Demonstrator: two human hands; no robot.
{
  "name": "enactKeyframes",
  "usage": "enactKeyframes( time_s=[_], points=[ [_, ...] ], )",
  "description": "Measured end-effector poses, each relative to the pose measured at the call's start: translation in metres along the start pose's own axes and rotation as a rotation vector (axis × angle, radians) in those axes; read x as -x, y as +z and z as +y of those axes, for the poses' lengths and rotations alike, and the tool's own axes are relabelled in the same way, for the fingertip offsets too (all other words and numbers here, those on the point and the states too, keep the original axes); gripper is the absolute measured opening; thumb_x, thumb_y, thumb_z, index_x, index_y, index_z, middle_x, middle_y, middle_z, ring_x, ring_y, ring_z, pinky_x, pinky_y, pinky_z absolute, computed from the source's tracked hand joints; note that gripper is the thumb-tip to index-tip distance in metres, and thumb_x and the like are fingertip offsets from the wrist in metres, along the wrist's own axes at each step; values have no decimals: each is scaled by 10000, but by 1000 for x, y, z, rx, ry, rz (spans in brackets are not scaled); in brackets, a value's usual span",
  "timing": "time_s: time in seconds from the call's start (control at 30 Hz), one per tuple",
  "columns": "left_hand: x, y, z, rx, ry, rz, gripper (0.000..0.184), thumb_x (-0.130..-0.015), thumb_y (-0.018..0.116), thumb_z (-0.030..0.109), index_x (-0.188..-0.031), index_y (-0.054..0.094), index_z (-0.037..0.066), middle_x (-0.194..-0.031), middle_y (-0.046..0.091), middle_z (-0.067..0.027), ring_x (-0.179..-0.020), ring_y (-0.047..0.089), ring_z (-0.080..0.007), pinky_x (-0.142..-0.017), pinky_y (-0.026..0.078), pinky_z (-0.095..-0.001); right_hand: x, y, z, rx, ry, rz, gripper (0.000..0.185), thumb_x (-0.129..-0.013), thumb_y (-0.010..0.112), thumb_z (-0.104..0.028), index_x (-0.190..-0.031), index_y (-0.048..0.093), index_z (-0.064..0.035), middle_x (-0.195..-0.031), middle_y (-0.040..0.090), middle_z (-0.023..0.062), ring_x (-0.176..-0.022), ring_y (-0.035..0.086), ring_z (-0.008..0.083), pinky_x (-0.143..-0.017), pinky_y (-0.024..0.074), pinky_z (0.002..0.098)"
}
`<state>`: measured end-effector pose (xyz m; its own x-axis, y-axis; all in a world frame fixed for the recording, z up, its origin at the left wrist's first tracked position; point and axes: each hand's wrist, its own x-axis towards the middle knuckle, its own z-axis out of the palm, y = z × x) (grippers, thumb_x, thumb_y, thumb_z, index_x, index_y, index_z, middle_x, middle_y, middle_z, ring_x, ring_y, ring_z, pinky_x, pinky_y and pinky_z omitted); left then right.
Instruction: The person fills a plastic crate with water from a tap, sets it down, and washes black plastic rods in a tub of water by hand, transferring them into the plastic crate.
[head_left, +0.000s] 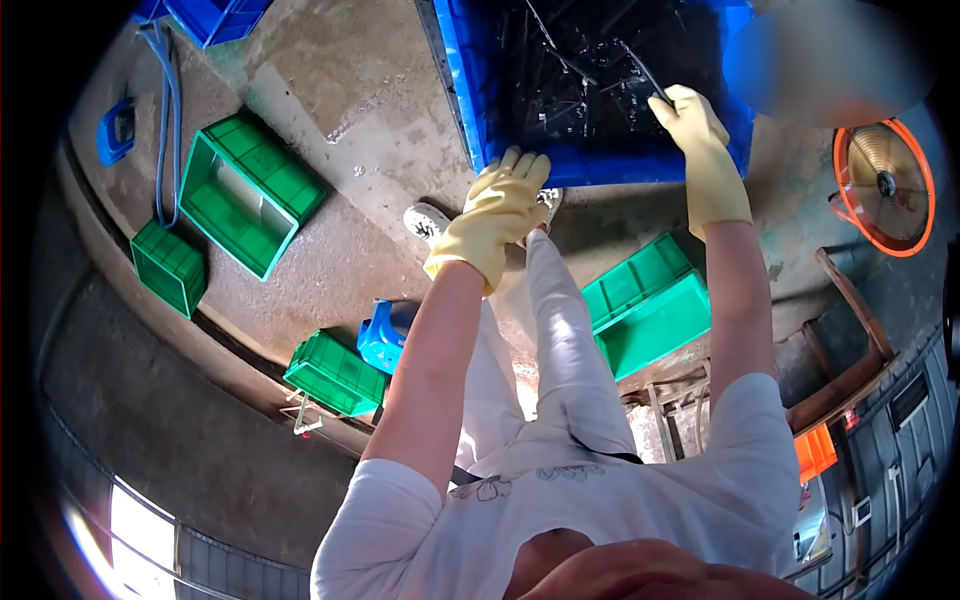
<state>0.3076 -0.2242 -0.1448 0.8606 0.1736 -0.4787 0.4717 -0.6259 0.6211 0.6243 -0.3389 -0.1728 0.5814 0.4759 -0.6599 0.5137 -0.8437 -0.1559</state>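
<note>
A large blue tub [610,168] holds dark liquid with several thin dark strips in it. My left hand [500,210], in a yellow rubber glove, rests at the tub's near left rim with its fingers at the edge; I cannot make out whether it grips the rim. My right hand [692,125], gloved the same way, is over the right part of the tub. Its fingers are closed on the end of a thin dark strip [645,70], which slants up and left over the liquid.
Green crates lie on the floor at the left [255,190] and near my right leg [655,310]. A blue stool [380,338] stands beside another green crate [335,375]. An orange-rimmed fan [885,185] is at the right. A blue hose [168,130] runs at the left.
</note>
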Motion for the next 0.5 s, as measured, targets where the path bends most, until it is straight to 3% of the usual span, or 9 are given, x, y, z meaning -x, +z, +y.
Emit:
enactKeyframes(
  time_s=[0.1,0.17,0.2,0.23,0.3,0.33,0.4,0.43,0.5],
  points=[
    [0,1,0,10,4,4,687,-823,685,298,-1437,479,70,-1458,536,-179,-1397,437,-387,-1154,355,-462,-6,8,20,-179,28,19,354,-917,721,-399,-1102,693,-99,-898,716,88,-854,708,237,-773,557,381],
    [1,4,-2,-2,20,18,687,-824,685,295,-1438,477,68,-1459,535,-177,-1394,441,-387,-1153,356,-463,-4,19,3,-853,-16,40,341,-917,758,-293,-1094,679,-13,-888,703,80,-832,691,179,-754,577,322],
    [1,5,-2,-21,30,39,687,-825,686,292,-1439,475,66,-1460,535,-174,-1392,446,-387,-1152,358,-464,-4,25,-14,-1026,-64,68,294,-918,761,-180,-1087,658,38,-918,689,91,-835,678,152,-740,587,280],
    [1,5,-1,-26,34,36,687,-825,686,292,-1439,475,66,-1460,535,-174,-1392,446,-387,-1152,358,-464,-15,40,-22,-1059,-118,81,463,-905,769,-299,-1195,645,40,-1029,716,139,-935,716,225,-829,591,339],
    [2,3,-2,-17,37,50,700,-823,700,301,-1444,484,62,-1447,544,-179,-1365,471,-401,-1131,386,-471,-22,55,-38,-351,-70,343,673,-861,774,-445,-1330,603,7,-1177,711,181,-1091,702,306,-945,560,387],
    [1,-2,-2,-28,38,45,700,-823,700,301,-1444,484,62,-1447,544,-179,-1365,471,-401,-1131,386,-471,-18,51,-46,-363,-67,345,673,-861,774,-445,-1330,603,7,-1177,711,181,-1091,702,306,-945,560,387],
    [-11,-19,3,290,-148,-130,707,-852,730,348,-1454,492,63,-1445,550,-180,-1337,505,-400,-1115,415,-462,-6,39,-50,-517,140,311,801,-818,763,-549,-1418,562,-57,-1265,685,193,-1200,652,342,-1020,516,405],
    [-18,-25,10,288,-134,-137,707,-852,730,348,-1454,492,63,-1445,550,-180,-1337,505,-400,-1115,415,-462,-4,43,-43,-575,139,419,754,-814,772,-541,-1392,595,-92,-1244,694,190,-1166,667,342,-1003,524,406],
    [-26,-35,26,635,-402,407,759,-860,766,432,-1470,493,74,-1454,549,-196,-1320,537,-379,-1110,431,-428,13,38,-20,-489,124,467,720,-816,783,-521,-1356,618,-74,-1223,701,185,-1168,658,351,-997,525,414]
  ],
)
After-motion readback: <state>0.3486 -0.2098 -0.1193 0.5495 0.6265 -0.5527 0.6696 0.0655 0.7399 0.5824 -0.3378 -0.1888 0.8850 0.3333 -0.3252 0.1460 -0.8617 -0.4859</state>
